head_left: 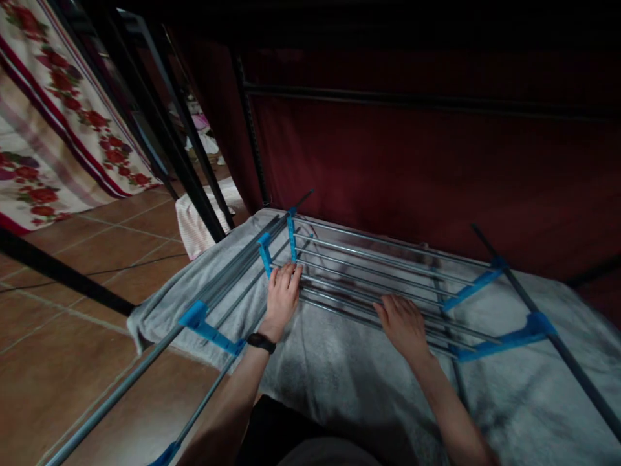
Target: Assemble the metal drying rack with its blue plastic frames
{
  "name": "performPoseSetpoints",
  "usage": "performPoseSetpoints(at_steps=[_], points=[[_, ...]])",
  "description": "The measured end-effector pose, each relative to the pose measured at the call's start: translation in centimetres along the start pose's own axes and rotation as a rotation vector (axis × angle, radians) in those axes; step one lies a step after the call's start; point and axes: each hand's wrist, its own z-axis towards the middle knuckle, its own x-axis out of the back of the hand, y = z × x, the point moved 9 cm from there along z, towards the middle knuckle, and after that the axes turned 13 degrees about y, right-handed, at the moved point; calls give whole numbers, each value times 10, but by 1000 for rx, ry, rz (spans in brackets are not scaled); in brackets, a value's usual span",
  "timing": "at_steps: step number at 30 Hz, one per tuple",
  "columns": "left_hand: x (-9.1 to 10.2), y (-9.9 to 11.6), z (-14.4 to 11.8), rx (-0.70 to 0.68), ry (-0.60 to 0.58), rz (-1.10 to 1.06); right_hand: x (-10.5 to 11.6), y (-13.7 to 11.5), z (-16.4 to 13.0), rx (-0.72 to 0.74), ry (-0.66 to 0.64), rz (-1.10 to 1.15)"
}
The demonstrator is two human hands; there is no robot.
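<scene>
A shoe rack of grey metal tubes (339,310) with blue plastic connectors lies in front of me on a grey blanket. My left hand (284,291), with a dark band on the wrist, has its fingers curled over the tube ends beside a blue connector (264,252). Further right, my right hand (402,320) is closed over the front tubes, its thumb apart from the fingers; the fingertips are partly hidden. On the right, two blue connectors (504,342) join the tubes to a long side pole (577,369). Another blue connector (208,330) sits on the left side pole (121,395).
Black metal frame posts (165,129) slant down at the left. A dark red curtain (388,162) hangs behind the blanket (339,382). Flowered cloth (82,110) hangs at the far left over the brown tiled floor (72,323). A pale cloth (194,220) drapes near the posts.
</scene>
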Motion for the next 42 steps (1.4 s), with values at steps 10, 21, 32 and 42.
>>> performPoseSetpoints(at_steps=[10, 21, 32, 42], points=[[-14, 47, 19, -272, -125, -96, 14, 28, -21, -45, 54, 58], [-21, 47, 27, -279, -199, -68, 35, 104, -71, -153, 150, -116], [-25, 47, 26, -288, -195, -71, 21, 113, -72, -101, 74, -148], [-24, 47, 31, -327, -143, -57, 28, 106, -62, -134, 19, -176]])
